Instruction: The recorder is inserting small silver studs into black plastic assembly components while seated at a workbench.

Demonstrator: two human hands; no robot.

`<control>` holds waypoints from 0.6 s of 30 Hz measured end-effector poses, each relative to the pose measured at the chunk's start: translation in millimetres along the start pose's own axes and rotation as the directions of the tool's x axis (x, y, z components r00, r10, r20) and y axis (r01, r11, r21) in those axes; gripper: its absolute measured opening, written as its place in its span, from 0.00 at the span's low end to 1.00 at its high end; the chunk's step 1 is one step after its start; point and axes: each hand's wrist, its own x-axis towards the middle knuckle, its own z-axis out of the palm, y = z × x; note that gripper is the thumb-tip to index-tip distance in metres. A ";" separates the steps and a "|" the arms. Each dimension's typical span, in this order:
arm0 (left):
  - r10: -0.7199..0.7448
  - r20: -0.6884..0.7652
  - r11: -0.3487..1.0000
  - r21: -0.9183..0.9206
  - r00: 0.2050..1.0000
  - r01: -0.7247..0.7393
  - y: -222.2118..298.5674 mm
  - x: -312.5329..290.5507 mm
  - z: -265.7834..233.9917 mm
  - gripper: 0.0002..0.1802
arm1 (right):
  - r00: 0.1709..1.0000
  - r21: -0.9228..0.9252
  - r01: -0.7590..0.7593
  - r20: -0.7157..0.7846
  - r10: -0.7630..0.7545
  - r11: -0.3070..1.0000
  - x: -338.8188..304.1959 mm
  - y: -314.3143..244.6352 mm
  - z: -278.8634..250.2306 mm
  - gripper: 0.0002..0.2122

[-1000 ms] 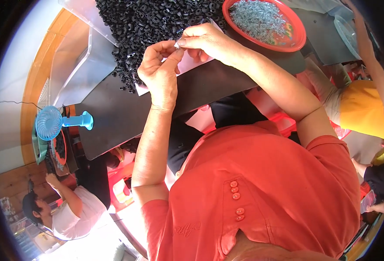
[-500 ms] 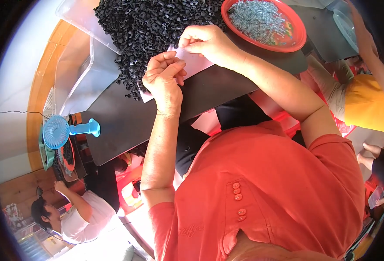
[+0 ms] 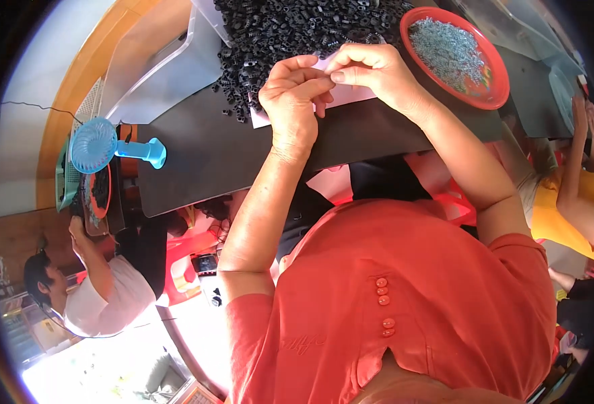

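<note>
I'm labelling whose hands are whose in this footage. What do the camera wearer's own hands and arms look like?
The left hand and right hand are bare: no gloves, watch or bracelet shows. The left sleeve and right sleeve are short and red, ending near the elbows, matching the buttoned shirt.

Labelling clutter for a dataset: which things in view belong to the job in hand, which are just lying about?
Likely in the job:
left hand and right hand, fingertips close together; any held piece too small to tell
pile of black parts
small silvery pieces
red plate holding them
pale sheet below the hands

Likely just lying about:
blue fan
clear plastic bin
</note>
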 end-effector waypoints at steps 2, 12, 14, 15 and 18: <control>0.005 -0.001 1.000 -0.011 1.000 -0.005 3.2 -1.2 -1.5 0.17 | 0.999 0.072 -0.008 -0.035 0.011 0.997 -1.9 -9.3 4.6 0.06; 0.072 -0.068 0.958 0.283 0.995 -0.050 21.9 -11.2 -11.9 0.07 | 0.986 0.203 -0.164 0.004 0.166 0.965 -3.1 -5.8 1.6 0.05; 0.460 0.090 0.627 0.672 0.883 -0.395 23.0 6.6 -53.1 0.07 | 0.984 0.161 -0.169 -0.031 0.177 0.972 -2.8 -8.5 -3.2 0.05; 0.456 0.152 0.414 0.836 0.877 -0.360 36.0 12.3 -64.7 0.10 | 0.981 0.161 -0.184 -0.039 0.193 0.970 -2.7 -5.9 -5.0 0.05; 0.397 0.395 -0.059 0.912 0.829 -0.406 46.9 32.8 -98.3 0.12 | 0.982 0.162 -0.172 -0.046 0.182 0.972 -2.2 -8.1 -0.9 0.06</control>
